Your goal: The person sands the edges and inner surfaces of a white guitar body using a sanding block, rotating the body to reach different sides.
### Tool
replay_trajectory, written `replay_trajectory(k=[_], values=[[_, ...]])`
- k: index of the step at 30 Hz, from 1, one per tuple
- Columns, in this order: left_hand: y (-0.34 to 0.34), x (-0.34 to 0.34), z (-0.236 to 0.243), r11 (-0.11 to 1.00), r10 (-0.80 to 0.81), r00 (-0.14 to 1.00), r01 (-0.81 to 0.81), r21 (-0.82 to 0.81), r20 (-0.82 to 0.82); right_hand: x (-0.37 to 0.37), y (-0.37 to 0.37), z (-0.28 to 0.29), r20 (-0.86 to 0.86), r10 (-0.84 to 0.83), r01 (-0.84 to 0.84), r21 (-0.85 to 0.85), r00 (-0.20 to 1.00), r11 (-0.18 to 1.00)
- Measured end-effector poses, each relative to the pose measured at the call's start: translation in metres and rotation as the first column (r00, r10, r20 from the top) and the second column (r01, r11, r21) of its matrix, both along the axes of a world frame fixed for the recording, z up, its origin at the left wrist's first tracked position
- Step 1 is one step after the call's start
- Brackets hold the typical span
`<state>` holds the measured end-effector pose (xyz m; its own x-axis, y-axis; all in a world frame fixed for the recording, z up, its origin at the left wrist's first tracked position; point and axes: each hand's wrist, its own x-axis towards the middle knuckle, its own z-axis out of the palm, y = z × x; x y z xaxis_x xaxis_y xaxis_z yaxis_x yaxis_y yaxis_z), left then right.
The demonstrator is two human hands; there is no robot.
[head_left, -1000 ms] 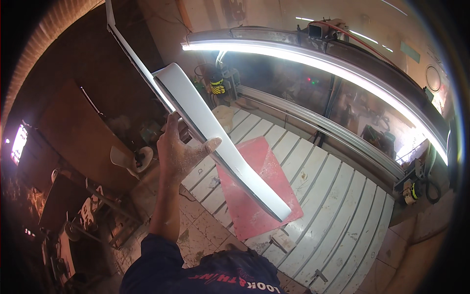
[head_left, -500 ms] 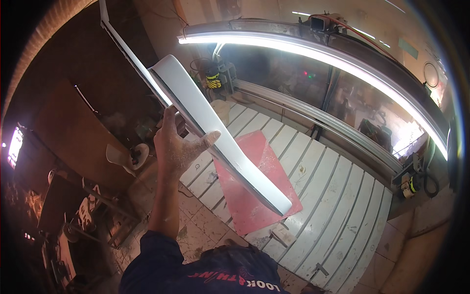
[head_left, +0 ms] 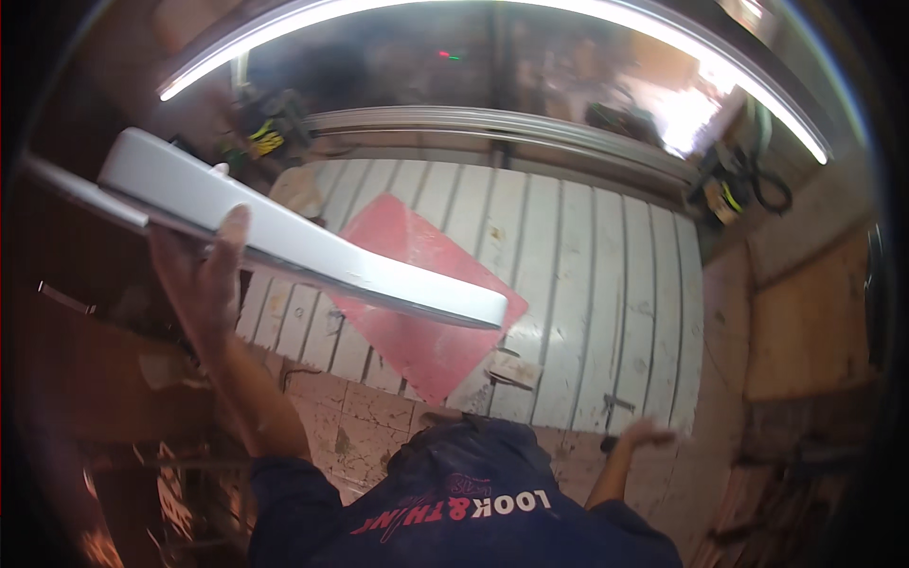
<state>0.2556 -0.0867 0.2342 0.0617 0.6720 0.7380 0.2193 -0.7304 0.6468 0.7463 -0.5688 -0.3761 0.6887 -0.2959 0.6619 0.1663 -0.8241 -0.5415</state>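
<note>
My left hand (head_left: 204, 270) grips the edge of a long white moulded piece (head_left: 312, 246), its thumb laid over the side. The piece slants from upper left down to the right, its rounded far-right end above a pink sheet (head_left: 407, 364). A thin pale strip (head_left: 85, 197) runs along its left underside, where my fingers are partly hidden. On the right, near the table's front edge, my right hand (head_left: 648, 435) is stretched out with nothing in it, slightly blurred. Closest to it is a small dark T-shaped object (head_left: 618, 404) on the slatted table (head_left: 578, 303).
A small pale block (head_left: 514, 369) lies beside the pink sheet. Behind the table runs a metal rail (head_left: 407, 118), with machine parts (head_left: 724, 194) at its right end. A bright tube light (head_left: 473, 8) arches overhead. Wooden panels (head_left: 805, 331) stand at right.
The view has turned to the right and the white piece now lies flatter across it. My left hand keeps its grip. My right hand has come into view at the right.
</note>
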Motion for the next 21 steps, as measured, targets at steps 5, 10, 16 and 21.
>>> replay_trajectory(k=[5, 10, 16, 21], values=[[0.013, 0.029, -0.013, 0.988, -0.151, 0.988, 0.151, 0.004, 0.023, -0.129, 0.176, 0.134, -0.312, 0.831, -0.771, 0.323, 0.461, 0.549], [0.019, 0.023, -0.015, 0.973, -0.229, 0.973, 0.229, -0.029, 0.000, -0.196, 0.243, 0.181, -0.593, 0.804, -0.994, 0.108, -0.044, 0.026], [0.036, 0.022, -0.025, 0.934, -0.358, 0.930, 0.357, -0.034, -0.085, -0.212, 0.245, 0.156, -0.711, 0.702, -0.998, 0.016, 0.031, 0.060], [0.030, 0.029, -0.027, 0.944, -0.319, 0.945, 0.309, -0.118, -0.078, -0.200, 0.240, 0.151, -0.651, 0.759, -0.993, 0.103, -0.023, 0.059]])
